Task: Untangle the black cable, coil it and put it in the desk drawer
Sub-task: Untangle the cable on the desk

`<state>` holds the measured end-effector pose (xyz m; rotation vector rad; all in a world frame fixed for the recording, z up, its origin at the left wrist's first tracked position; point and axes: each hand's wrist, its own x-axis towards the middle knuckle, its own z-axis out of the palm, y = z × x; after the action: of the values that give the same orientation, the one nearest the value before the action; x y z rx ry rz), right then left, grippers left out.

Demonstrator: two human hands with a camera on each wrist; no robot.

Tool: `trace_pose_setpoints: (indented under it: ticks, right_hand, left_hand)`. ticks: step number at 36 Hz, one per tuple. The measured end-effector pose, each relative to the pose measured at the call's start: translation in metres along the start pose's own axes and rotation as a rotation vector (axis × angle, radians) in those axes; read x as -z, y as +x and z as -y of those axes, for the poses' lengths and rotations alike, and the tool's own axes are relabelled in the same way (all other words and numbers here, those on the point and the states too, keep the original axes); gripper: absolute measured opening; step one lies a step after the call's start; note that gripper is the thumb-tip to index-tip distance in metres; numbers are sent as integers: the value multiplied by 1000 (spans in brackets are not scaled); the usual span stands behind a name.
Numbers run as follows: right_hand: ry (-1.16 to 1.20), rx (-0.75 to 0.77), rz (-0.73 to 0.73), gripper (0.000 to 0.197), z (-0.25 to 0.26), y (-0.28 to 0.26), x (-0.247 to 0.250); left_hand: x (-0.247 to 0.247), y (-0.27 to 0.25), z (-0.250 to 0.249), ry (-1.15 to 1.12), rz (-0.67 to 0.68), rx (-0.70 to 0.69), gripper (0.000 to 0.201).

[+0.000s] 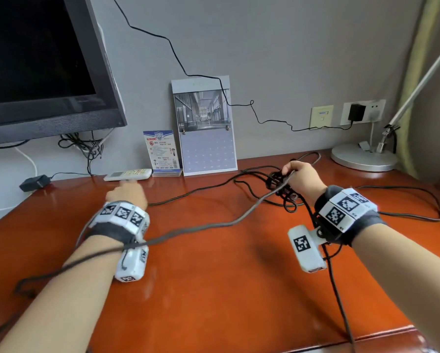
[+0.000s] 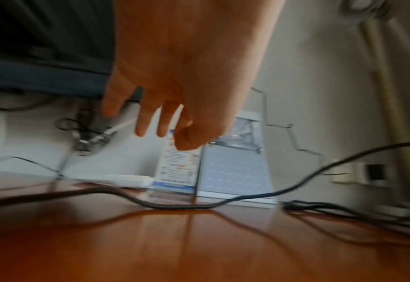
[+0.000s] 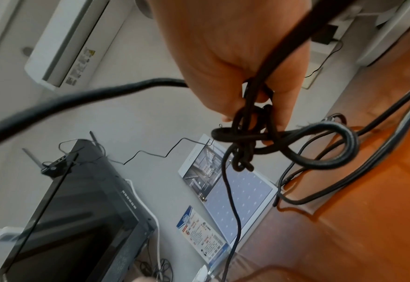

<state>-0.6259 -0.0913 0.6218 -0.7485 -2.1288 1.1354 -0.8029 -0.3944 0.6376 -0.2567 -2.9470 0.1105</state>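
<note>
The black cable [image 1: 206, 226] sprawls in loops over the red-brown desk [image 1: 213, 289]. My right hand [image 1: 294, 171] is raised over the back right of the desk and grips the cable's knotted tangle [image 1: 280, 186]. In the right wrist view the fingers [image 3: 225, 95] curl round the knot [image 3: 245, 147], with loops hanging below it. One strand runs from the tangle down across my left forearm. My left hand [image 1: 127, 192] hovers over the desk near the remote, its fingers [image 2: 161, 122] loosely spread and holding nothing. A cable stretch [image 2: 175, 206] lies on the desk beneath it.
A dark monitor [image 1: 35, 72] hangs at the left with cables bundled under it. A white remote [image 1: 128, 174], a leaflet stand [image 1: 161, 151] and a calendar [image 1: 206, 128] line the wall. A lamp base [image 1: 361, 157] stands back right, below wall sockets [image 1: 361, 112].
</note>
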Motion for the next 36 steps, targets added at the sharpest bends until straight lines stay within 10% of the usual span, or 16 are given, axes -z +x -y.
trace_pose_setpoints:
  ticks: [7,11,20,29,36]
  right_hand:
    - [38,78,84,41,14,-4,-21]
    - [50,109,105,40,19,-9,-25]
    - [31,139,131,41,20,-13,-23]
    - [-55,25,-85,42,-7,12,12]
    - [-169,37,-55,40,-9,13,3]
  left_hand:
    - [14,-36,-94,-267,-158,-781,59]
    - [26,-54,-134,-309,-200,-917,59]
    - [23,-48,-142,-14,-345,-900,20]
    - [14,-3,-63,109,-212,-334,26]
    - [1,20,-46,108,-164,-195,26]
